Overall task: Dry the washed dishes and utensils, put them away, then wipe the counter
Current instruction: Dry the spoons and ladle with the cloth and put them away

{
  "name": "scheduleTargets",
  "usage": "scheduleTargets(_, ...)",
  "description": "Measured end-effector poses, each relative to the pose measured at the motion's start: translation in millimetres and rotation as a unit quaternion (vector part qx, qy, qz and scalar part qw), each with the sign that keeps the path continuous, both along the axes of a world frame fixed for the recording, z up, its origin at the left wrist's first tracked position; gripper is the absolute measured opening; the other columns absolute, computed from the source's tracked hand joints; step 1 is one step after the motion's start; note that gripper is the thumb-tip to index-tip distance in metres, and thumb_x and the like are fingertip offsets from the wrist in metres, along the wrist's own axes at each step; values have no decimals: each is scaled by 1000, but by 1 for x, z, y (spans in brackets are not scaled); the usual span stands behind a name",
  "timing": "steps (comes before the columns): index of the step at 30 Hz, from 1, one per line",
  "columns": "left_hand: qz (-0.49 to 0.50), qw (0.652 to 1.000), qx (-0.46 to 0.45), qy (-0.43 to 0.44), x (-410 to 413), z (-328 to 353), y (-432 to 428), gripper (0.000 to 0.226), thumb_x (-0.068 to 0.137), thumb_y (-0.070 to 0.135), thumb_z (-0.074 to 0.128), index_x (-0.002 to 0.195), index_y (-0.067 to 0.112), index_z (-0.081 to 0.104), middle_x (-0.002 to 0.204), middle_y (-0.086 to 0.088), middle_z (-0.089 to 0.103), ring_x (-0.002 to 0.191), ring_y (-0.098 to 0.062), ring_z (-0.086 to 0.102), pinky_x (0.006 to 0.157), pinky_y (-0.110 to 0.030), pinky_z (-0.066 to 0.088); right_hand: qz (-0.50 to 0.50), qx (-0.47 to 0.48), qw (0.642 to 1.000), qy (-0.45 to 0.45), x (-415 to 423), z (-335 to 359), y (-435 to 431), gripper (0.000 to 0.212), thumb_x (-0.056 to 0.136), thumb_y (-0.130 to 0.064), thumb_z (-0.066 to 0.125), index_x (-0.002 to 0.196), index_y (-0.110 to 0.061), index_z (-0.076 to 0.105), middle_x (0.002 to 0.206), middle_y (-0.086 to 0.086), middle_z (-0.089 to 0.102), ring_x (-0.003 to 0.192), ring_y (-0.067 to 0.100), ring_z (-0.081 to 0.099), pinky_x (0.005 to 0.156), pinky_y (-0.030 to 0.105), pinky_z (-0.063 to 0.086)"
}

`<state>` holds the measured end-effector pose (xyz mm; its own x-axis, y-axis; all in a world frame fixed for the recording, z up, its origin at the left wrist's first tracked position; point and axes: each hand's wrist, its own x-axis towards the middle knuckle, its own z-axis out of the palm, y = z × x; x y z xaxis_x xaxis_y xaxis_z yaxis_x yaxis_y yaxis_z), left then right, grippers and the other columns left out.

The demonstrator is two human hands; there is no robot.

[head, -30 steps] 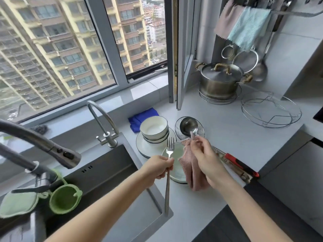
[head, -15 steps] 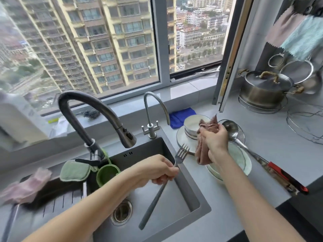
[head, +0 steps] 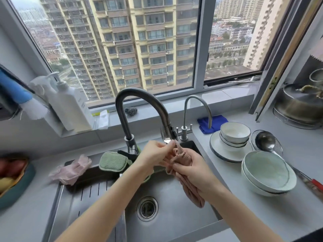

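This is a home kitchen: a steel sink [head: 174,215] with a tall faucet [head: 139,105], stacked bowls [head: 235,133] on the counter [head: 297,149], a pot [head: 300,103] far right.

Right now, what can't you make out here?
Head view only.
Handle of the fork: wrapped in the pink cloth gripped by the right hand; only tines show.
Right side of the pot: cut off by the right edge.
Print on the pump bottle: too small to read.

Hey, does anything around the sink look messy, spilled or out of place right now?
Only a crumpled pink glove slumped at the sink's left rear corner. No spill shows; bowls and plates stand stacked neatly. Left hand holds the fork, right hand the cloth.
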<state>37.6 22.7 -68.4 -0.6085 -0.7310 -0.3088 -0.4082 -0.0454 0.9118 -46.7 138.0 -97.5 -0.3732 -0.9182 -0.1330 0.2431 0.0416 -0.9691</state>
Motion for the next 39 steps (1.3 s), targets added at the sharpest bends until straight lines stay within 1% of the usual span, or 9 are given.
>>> scheduleTargets(3, 51, 996, -68, 19, 22, 11, -24, 36, 91, 37, 59, 80, 4, 69, 65, -6, 69, 51, -8, 63, 48, -15, 47, 49, 6, 997, 62, 2, 5, 1, 30, 84, 15, 54, 105, -6, 58, 74, 18, 66, 65, 23, 59, 51, 23, 43)
scheduleTargets(7, 6, 995, -95, 42, 52, 22, -39, 19, 90, 16, 62, 82, 1, 70, 68, -12, 70, 49, -9, 62, 46, -15, 46, 121, 37, 982, 143, 1, 17, 0, 34, 74, 5, 57, 106, -8, 60, 74, 13, 70, 68, 22, 62, 53, 26, 45)
scheduleTargets(14, 30, 952, -304, 25, 67, 30, -36, 19, 85, 13, 65, 67, 6, 69, 62, -10, 67, 56, -19, 59, 58, -34, 50, 103, -14, 987, 120, 36, 52, -56, 16, 88, 11, 50, 88, 2, 63, 75, 19, 67, 73, 32, 61, 60, 27, 54)
scheduleTargets(16, 68, 953, -293, 44, 80, 39, -45, 21, 87, 10, 62, 67, 7, 68, 60, -9, 64, 54, -14, 58, 57, -32, 50, 120, -23, 985, 124, 48, 53, -64, 14, 90, 9, 51, 91, 3, 63, 75, 19, 66, 73, 32, 61, 62, 28, 53)
scheduleTargets(19, 134, 960, -237, 60, 108, 51, -71, 20, 91, 7, 59, 72, 5, 66, 60, -3, 59, 42, 0, 53, 45, -12, 43, 162, -17, 971, 177, 60, 48, -65, 13, 90, 5, 55, 99, 3, 64, 80, 19, 69, 73, 29, 64, 69, 40, 54)
scheduleTargets(25, 215, 952, -202, 84, 164, 59, -116, 15, 91, 5, 57, 83, -2, 67, 62, -7, 60, 36, 2, 50, 40, -9, 38, 192, -14, 951, 243, 85, 55, -93, 17, 87, 6, 59, 101, -2, 64, 83, 16, 70, 75, 26, 67, 62, 31, 52)
scheduleTargets(30, 330, 917, -196, 106, 234, 62, -164, 26, 91, 6, 59, 65, 8, 60, 38, 6, 56, 32, 0, 49, 35, -10, 37, 197, 6, 945, 262, 94, 61, -120, 16, 88, 7, 56, 103, 1, 59, 84, 14, 72, 79, 31, 69, 72, 40, 57)
scheduleTargets(33, 385, 890, -217, 116, 279, 67, -183, 23, 90, 9, 61, 67, 8, 60, 36, 8, 56, 33, -1, 53, 37, -10, 41, 164, 18, 904, 395, 102, 71, -144, 24, 87, -4, 63, 106, -18, 60, 95, 3, 72, 82, 15, 70, 79, 37, 58)
scheduleTargets(39, 430, 814, -379, 91, 346, 114, -209, 21, 88, 16, 64, 66, 14, 64, 45, 4, 62, 38, -1, 58, 55, -30, 53, 193, -29, 857, 477, 152, 116, -203, 51, 88, -18, 65, 130, -31, 39, 89, -6, 64, 67, 8, 64, 58, 18, 50)
